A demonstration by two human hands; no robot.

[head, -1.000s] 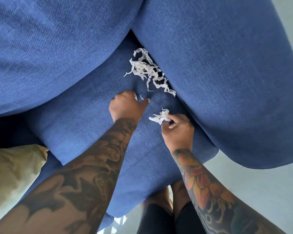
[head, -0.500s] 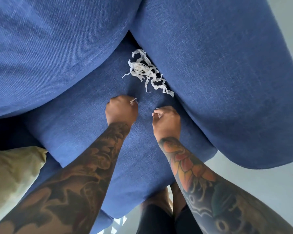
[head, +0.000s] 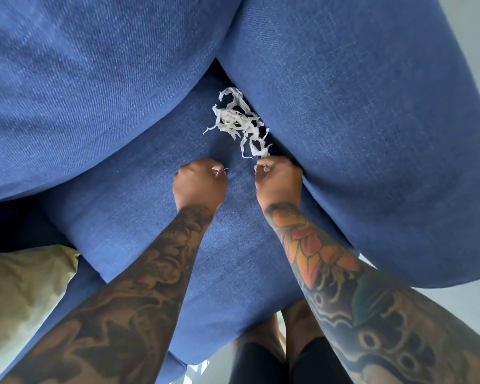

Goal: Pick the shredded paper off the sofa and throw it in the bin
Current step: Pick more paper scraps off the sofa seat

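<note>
Blue denim-like fabric covers the sofa [head: 122,217], where white shredded paper [head: 240,121] lies tangled in the crease between seat and armrest. The left hand [head: 199,184] is a closed fist pinching a thin shred; the right hand [head: 278,182], fingers curled shut, touches the tangle's near end.

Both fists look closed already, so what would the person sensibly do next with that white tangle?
Probably open the right hand and close it over the shredded paper. The tangle still lies on the sofa seat, its nearest strip right at that hand's knuckles. The left hand, pinching a sliver, sits farther off. No bin is in view.
</note>
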